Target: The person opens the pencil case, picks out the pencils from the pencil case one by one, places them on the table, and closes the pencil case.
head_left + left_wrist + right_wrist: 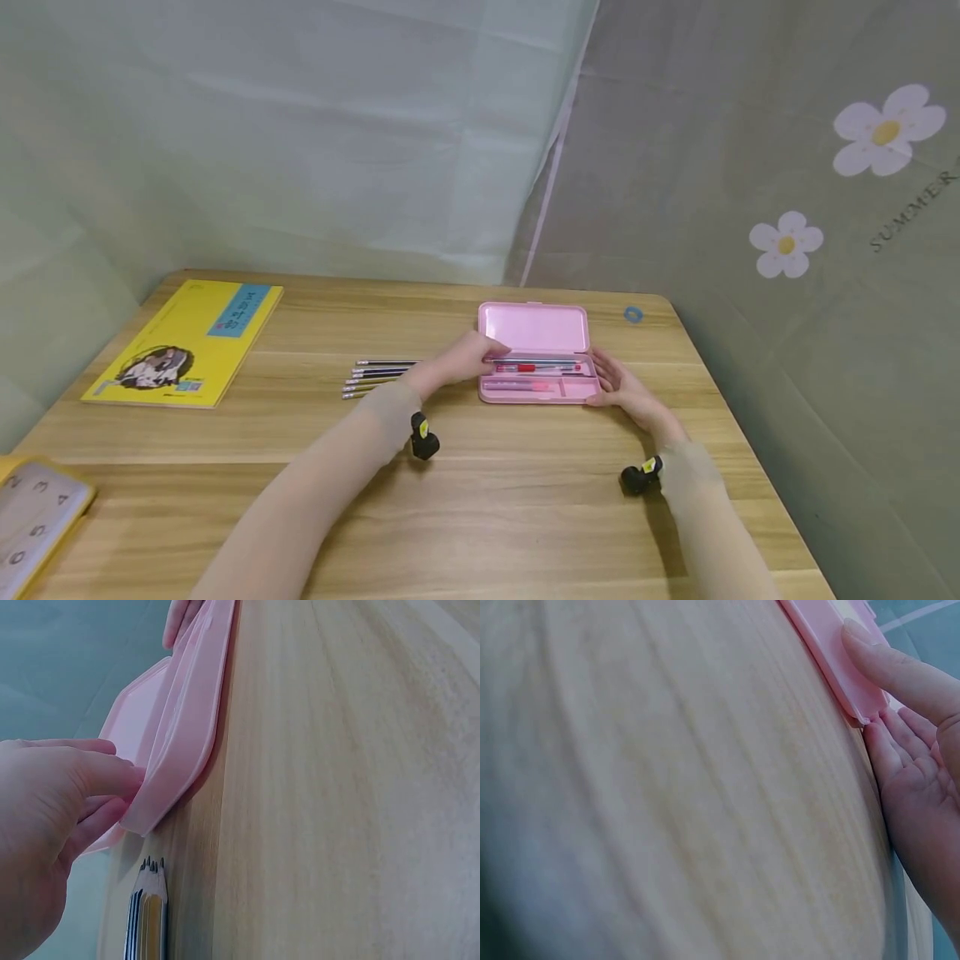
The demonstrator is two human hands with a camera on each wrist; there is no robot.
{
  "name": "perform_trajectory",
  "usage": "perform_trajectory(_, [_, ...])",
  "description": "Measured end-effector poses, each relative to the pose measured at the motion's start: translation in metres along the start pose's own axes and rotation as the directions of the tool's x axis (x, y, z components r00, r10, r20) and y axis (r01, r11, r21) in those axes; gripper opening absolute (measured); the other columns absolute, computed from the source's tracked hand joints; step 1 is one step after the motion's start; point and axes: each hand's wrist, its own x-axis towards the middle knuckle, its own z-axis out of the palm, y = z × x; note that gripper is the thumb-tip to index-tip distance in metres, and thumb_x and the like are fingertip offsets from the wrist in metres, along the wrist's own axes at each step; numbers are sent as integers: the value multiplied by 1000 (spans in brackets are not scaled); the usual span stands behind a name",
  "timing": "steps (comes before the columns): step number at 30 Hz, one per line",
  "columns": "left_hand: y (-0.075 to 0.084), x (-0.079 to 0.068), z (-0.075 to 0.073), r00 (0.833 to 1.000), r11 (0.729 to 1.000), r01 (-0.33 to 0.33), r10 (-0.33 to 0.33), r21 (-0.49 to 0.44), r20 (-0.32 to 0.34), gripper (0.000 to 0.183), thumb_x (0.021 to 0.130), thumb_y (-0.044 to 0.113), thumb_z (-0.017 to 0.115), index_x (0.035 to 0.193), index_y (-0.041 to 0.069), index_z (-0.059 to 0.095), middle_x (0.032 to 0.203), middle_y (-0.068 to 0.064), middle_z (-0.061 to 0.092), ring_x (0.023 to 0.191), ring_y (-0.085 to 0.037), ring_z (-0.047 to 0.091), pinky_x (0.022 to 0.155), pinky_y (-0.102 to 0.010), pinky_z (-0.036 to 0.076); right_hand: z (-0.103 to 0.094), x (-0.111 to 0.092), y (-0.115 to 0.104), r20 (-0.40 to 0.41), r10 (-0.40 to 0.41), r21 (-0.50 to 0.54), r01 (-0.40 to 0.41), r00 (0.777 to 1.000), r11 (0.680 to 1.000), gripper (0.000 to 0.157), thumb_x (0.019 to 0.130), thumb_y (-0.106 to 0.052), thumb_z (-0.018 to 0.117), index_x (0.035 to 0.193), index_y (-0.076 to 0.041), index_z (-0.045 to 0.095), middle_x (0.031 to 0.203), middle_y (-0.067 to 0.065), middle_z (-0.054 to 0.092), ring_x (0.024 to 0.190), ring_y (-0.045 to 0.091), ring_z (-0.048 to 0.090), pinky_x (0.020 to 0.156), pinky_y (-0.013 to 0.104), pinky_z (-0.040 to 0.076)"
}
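Note:
An open pink pencil case [534,327] lies on the table with its lid tilted back. Inside are a red pen [517,367], other slim pens and a pinkish pen [517,386] in the front compartment. My left hand [467,357] grips the left end of the case, its fingers bent over the rim in the left wrist view. From the other side my right hand [628,392] holds the right end, thumb [866,637] at the front wall and fingers along the short side. Several pencils [375,372] lie left of the case, partly hidden by my left arm.
A yellow book [180,333] lies at the table's left. Nearer, a yellow-framed clock [45,517] shows at the left edge of view. A small blue ring [633,314] rests near the back right corner. Curtains [337,150] hang behind the table.

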Motion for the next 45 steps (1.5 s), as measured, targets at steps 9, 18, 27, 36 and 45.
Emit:
perform_trajectory(9, [5, 0, -1, 999, 999, 33, -33, 20, 27, 35, 91, -1, 63, 126, -1, 64, 127, -16, 65, 123, -27, 60, 105, -37, 48, 0, -1, 0, -5, -6, -13, 6, 1000, 1000, 101, 81, 5, 70, 155, 0, 2, 163, 21, 7, 151, 35, 6, 122, 44, 9])
perform_trajectory(18, [11, 3, 1, 993, 994, 104, -105, 9, 51, 35, 92, -2, 61, 127, -1, 63, 129, -16, 64, 123, -29, 59, 105, -39, 48, 0, 0, 3, -2, -14, -8, 14, 1000, 1000, 100, 82, 6, 70, 155, 1, 2, 163, 22, 7, 151, 36, 6, 122, 39, 13])
perform_trajectory(27, [11, 5, 4, 996, 996, 81, -82, 43, 18, 35, 89, -6, 61, 124, -1, 64, 122, -16, 67, 116, -29, 63, 101, -38, 51, -1, 0, 4, 1, -30, -1, 30, 1000, 1000, 101, 81, 7, 70, 155, 2, 2, 163, 23, 5, 151, 37, 4, 122, 38, 12])
perform_trajectory(36, [14, 8, 8, 997, 988, 74, -73, 133, -12, 29, 91, -5, 59, 118, 0, 69, 115, -14, 71, 108, -26, 66, 99, -37, 53, -1, 0, 3, -1, -23, -6, 23, 1000, 1000, 100, 81, 6, 70, 155, 1, 2, 163, 22, 6, 151, 36, 5, 122, 42, 10])
perform_trajectory(45, [16, 9, 11, 995, 967, 90, -78, 238, -62, 23, 91, -1, 62, 112, -1, 71, 105, -12, 74, 99, -24, 69, 93, -37, 55, -1, -1, 2, -6, -9, -2, 9, 1000, 1000, 99, 82, 6, 69, 156, -2, 3, 164, 19, 7, 151, 33, 7, 121, 29, 17])
